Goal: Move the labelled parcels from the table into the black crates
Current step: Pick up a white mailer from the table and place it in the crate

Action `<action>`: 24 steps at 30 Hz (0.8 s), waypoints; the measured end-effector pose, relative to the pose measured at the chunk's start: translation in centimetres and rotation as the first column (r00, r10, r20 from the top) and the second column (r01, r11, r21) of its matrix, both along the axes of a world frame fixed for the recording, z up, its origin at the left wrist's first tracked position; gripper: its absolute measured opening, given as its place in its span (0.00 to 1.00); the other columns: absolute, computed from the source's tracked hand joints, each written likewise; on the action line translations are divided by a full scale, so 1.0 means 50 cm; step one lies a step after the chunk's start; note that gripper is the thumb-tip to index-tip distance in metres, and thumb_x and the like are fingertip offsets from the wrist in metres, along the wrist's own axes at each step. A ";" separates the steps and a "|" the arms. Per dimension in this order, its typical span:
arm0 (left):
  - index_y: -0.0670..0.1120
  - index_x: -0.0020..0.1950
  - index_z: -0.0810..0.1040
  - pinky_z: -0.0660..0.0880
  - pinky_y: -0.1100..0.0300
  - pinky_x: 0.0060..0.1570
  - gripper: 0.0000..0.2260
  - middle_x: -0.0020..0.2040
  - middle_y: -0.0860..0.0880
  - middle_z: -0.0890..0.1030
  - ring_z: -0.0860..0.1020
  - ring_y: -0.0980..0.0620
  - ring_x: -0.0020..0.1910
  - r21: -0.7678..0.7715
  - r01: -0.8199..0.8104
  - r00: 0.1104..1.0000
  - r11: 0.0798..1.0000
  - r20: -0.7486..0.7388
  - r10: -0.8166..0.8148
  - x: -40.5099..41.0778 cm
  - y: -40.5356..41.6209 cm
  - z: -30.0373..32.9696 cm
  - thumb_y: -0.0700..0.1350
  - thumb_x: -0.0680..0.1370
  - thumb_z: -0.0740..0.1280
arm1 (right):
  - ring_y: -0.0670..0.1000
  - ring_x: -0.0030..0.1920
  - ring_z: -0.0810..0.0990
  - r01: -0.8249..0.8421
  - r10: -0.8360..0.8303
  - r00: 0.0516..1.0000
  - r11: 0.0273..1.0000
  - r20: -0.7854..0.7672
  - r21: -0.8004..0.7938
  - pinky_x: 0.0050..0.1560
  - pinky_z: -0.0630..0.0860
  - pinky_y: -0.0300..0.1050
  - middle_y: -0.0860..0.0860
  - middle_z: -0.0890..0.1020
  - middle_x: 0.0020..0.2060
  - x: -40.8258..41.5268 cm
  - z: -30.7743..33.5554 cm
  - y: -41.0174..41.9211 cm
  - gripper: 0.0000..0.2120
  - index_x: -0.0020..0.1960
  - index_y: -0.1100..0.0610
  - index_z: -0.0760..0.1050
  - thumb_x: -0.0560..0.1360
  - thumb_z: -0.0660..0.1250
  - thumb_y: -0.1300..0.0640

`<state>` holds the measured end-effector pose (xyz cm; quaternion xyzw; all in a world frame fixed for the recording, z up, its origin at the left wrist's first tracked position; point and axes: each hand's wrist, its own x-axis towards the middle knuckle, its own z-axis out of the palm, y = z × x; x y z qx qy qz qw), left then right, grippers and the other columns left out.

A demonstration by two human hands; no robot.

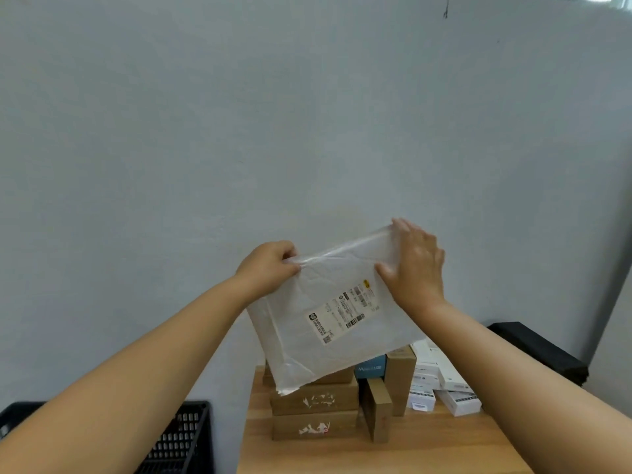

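Both hands, L (270, 268) pinching, R (415, 265) flat, hold white poly parcel (328, 309) w/ barcode label (342, 311).

Single head-worn view faces forward at the wall (205, 131), tilted slightly down.
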<state>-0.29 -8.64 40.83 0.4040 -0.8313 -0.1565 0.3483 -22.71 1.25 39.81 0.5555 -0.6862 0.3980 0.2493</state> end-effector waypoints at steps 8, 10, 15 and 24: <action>0.45 0.43 0.76 0.74 0.58 0.43 0.03 0.43 0.46 0.80 0.77 0.49 0.41 0.273 0.163 0.831 0.948 -0.556 0.017 0.038 -0.020 -0.023 0.39 0.77 0.66 | 0.58 0.75 0.54 -0.098 0.030 0.779 0.992 0.627 0.075 0.73 0.56 0.58 0.56 0.53 0.76 -0.059 -0.080 0.006 0.51 0.77 0.56 0.42 0.69 0.75 0.50; 0.46 0.44 0.76 0.74 0.60 0.42 0.03 0.43 0.47 0.79 0.77 0.50 0.41 0.287 0.180 0.787 0.941 -0.616 0.037 0.039 -0.024 -0.028 0.40 0.77 0.66 | 0.58 0.72 0.63 -0.297 0.160 0.576 0.954 0.802 0.023 0.66 0.66 0.53 0.57 0.60 0.74 -0.049 -0.087 0.005 0.46 0.77 0.57 0.44 0.72 0.72 0.55; 0.46 0.44 0.76 0.74 0.58 0.45 0.03 0.42 0.48 0.80 0.77 0.50 0.42 0.347 0.226 0.696 0.910 -0.711 0.098 0.030 -0.028 -0.056 0.40 0.78 0.66 | 0.56 0.61 0.76 -0.437 0.175 0.427 0.899 0.887 0.033 0.48 0.75 0.41 0.57 0.75 0.65 -0.031 -0.112 -0.022 0.29 0.74 0.59 0.59 0.77 0.66 0.55; 0.43 0.46 0.78 0.75 0.60 0.39 0.02 0.42 0.47 0.82 0.79 0.49 0.40 0.495 0.035 0.663 0.868 -0.662 0.351 0.083 -0.011 -0.154 0.39 0.78 0.66 | 0.53 0.46 0.81 -0.490 0.275 0.394 0.870 0.877 -0.053 0.49 0.79 0.50 0.54 0.83 0.45 -0.004 -0.161 -0.086 0.03 0.45 0.55 0.76 0.74 0.69 0.62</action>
